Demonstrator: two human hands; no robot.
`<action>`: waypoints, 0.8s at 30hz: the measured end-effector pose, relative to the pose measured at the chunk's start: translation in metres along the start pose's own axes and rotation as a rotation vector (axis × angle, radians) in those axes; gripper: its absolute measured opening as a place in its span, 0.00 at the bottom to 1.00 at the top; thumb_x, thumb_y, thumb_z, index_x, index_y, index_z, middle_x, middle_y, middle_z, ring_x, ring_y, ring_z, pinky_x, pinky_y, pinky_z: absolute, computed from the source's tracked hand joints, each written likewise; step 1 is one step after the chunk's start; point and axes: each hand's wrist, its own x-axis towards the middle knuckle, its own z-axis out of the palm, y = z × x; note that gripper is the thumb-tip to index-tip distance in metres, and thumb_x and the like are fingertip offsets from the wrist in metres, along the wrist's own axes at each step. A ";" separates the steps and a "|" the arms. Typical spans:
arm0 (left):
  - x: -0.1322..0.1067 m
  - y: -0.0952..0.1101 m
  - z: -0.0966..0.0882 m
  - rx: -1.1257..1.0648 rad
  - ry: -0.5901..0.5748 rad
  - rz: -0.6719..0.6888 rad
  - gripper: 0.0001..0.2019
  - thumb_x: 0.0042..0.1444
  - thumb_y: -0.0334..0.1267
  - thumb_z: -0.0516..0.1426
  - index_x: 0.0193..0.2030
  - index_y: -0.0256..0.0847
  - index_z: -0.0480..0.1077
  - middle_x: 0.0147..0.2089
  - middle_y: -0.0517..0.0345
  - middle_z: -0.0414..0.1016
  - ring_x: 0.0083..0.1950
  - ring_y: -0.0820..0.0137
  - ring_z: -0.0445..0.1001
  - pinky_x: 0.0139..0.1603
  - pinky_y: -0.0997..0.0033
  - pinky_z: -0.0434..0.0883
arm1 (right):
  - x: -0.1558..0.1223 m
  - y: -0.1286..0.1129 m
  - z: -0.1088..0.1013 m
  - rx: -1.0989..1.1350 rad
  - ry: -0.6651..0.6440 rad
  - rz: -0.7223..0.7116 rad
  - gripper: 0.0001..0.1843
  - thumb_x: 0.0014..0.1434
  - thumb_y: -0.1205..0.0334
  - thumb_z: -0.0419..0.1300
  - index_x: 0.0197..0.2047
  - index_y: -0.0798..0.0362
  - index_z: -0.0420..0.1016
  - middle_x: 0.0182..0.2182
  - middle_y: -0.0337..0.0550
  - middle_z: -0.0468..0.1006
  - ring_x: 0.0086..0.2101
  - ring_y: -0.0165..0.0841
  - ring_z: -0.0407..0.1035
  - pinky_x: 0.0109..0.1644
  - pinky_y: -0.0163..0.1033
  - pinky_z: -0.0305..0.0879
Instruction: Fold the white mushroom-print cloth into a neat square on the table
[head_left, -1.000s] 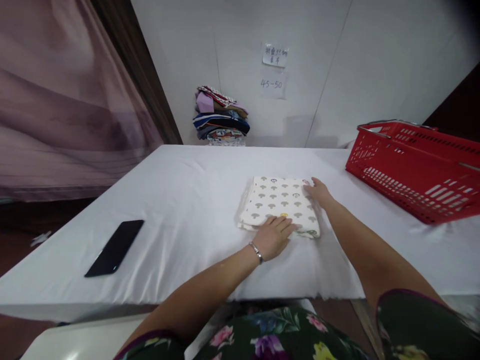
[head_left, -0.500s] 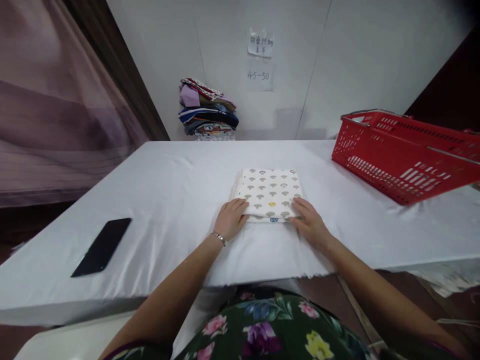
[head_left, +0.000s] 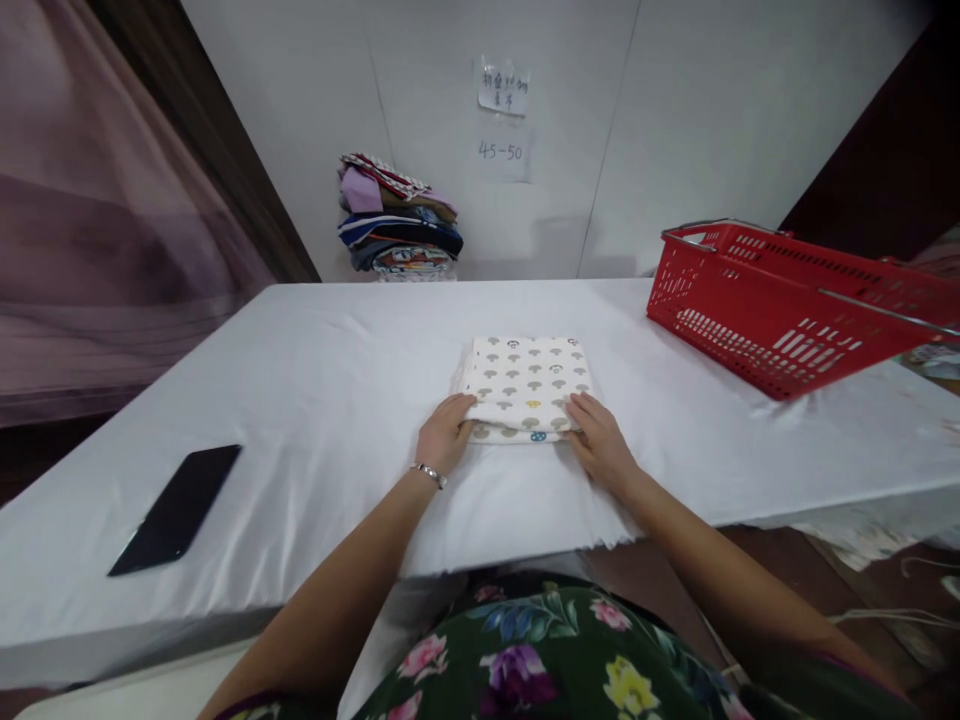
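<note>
A folded white cloth (head_left: pixel 531 375) printed with grey mushrooms, one of them yellow and one blue, lies in front of me on the table. At its near left corner, my left hand (head_left: pixel 445 432) pinches the upper layer, fingers on top and thumb at the near edge. My right hand (head_left: pixel 600 437) grips the near right corner in the same way. Between my hands the upper layer's edge is slightly raised, with a strip of the lower layer showing beneath it. My left wrist wears a metal bracelet.
The table has a white cover (head_left: pixel 337 400). A red plastic basket (head_left: pixel 780 310) stands at the right, and a dark phone-like slab (head_left: pixel 178 508) lies at the left. Against the back wall is a stack of folded clothes (head_left: pixel 397 220), left of two paper signs (head_left: pixel 502 120).
The view has turned slightly, so everything sits a little further left or lower. Both hands remain at the cloth's near corners, and its upper edge looks slightly more raised.
</note>
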 end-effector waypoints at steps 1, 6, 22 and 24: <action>0.000 0.000 0.000 -0.004 0.000 -0.010 0.17 0.55 0.32 0.51 0.52 0.43 0.67 0.54 0.59 0.70 0.58 0.66 0.64 0.60 0.63 0.64 | 0.002 -0.002 0.000 -0.041 -0.020 -0.001 0.25 0.56 0.68 0.50 0.58 0.55 0.62 0.58 0.52 0.62 0.60 0.43 0.50 0.60 0.53 0.52; -0.002 -0.001 -0.002 0.022 -0.005 -0.003 0.18 0.55 0.30 0.51 0.52 0.45 0.67 0.54 0.60 0.71 0.58 0.67 0.65 0.58 0.65 0.65 | 0.006 -0.004 0.001 -0.176 -0.066 0.068 0.29 0.53 0.70 0.50 0.60 0.56 0.59 0.60 0.54 0.60 0.61 0.45 0.48 0.59 0.54 0.52; -0.018 0.005 -0.002 -0.031 -0.064 0.085 0.21 0.50 0.23 0.51 0.51 0.42 0.66 0.56 0.57 0.68 0.62 0.67 0.60 0.60 0.62 0.64 | -0.026 0.030 0.007 -0.003 -0.062 0.318 0.29 0.57 0.56 0.49 0.61 0.51 0.54 0.56 0.48 0.63 0.55 0.41 0.58 0.59 0.49 0.57; -0.019 0.005 -0.003 -0.058 -0.066 0.085 0.21 0.50 0.23 0.51 0.51 0.42 0.66 0.56 0.56 0.68 0.62 0.67 0.59 0.60 0.61 0.64 | -0.029 0.033 0.007 0.042 -0.037 0.297 0.28 0.57 0.56 0.50 0.61 0.51 0.56 0.56 0.48 0.63 0.55 0.41 0.59 0.59 0.48 0.57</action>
